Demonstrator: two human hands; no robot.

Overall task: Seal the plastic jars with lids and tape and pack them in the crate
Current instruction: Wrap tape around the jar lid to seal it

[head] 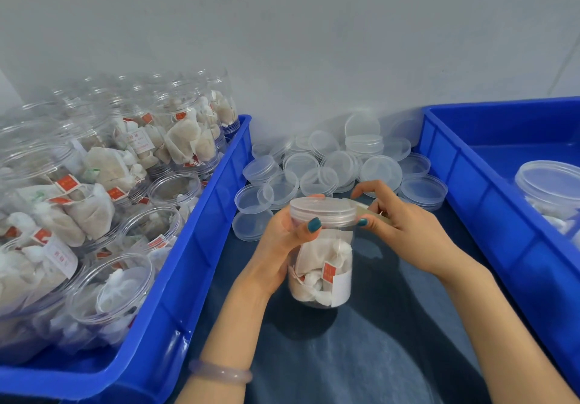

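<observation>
You are at a small packing station, a workshop rather than a home kitchen. At the left edge of the dark tabletop (392, 341), a blue plastic crate (175, 325) is crammed with many identical clear jars (175, 140), all open and stuffed with pale sachets (94, 215) that carry red tags (66, 183). A loose heap of clear lids (332, 165) lies at the far edge against a bare grey wall (314, 42). A second blue crate (470, 203) at the right edge holds a lidded jar (549, 190).
</observation>
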